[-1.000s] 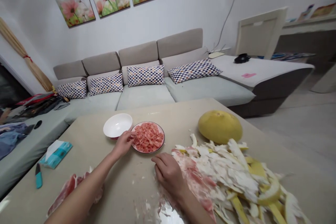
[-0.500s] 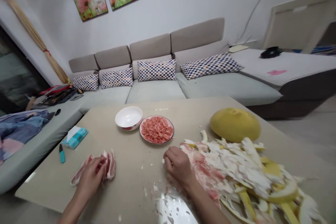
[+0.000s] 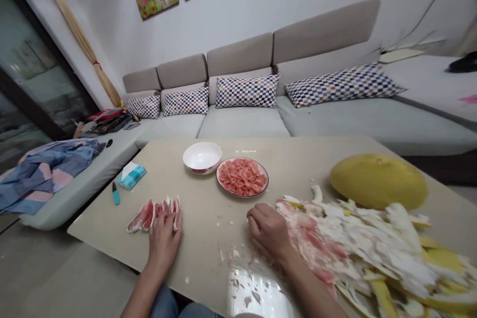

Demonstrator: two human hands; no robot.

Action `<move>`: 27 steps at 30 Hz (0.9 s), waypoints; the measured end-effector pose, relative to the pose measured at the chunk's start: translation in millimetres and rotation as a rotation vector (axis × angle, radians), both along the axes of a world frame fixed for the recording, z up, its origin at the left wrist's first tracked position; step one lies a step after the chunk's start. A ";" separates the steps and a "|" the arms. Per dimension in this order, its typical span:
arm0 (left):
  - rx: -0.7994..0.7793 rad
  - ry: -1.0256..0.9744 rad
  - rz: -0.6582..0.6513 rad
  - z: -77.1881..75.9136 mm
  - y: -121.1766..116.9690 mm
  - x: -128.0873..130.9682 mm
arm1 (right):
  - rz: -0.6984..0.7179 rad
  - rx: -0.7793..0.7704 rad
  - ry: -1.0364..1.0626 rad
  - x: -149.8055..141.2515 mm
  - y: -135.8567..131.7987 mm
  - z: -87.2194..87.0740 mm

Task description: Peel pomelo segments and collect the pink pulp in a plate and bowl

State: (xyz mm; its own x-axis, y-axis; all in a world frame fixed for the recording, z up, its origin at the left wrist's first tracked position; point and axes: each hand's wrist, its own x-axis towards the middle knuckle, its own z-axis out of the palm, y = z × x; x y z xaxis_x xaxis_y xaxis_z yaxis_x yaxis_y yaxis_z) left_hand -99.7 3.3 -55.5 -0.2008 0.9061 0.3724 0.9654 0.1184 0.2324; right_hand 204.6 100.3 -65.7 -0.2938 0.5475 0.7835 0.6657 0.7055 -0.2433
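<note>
While the left hand touches segments, 1 plate flanks 1 bowl

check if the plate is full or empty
Full: pink pieces are heaped across the plate, leaving mostly its rim in sight.

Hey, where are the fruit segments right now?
In the head view, the segments are on the left of the table, right at the left hand, nearer you than the knife and tissue pack.
</note>
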 end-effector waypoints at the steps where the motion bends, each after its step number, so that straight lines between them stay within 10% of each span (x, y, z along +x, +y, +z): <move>1: -0.002 -0.002 0.010 -0.6 0.4 -0.1 | 0.001 -0.004 -0.004 0.5 0.0 0.0; 10: 0.060 -0.016 0.111 4.8 -1.7 4.8 | 0.059 -0.038 -0.044 -1.4 -0.6 -0.4; 15: 0.156 -0.619 0.043 22.9 -1.1 18.8 | 0.104 -0.070 -0.002 -6.3 -6.2 -0.1; 27: -0.040 -1.340 -0.299 28.8 50.0 112.5 | 0.306 -0.989 0.732 -22.8 -26.6 32.6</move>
State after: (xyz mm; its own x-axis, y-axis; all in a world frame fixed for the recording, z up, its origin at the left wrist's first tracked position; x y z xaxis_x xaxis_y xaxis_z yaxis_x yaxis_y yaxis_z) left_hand 12.8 53.3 -26.8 -0.1801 0.9834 0.0230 -0.0031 -0.0240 0.9997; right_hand 181.7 73.7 -33.1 -0.1837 0.9765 0.1125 -0.0047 0.1136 -0.9935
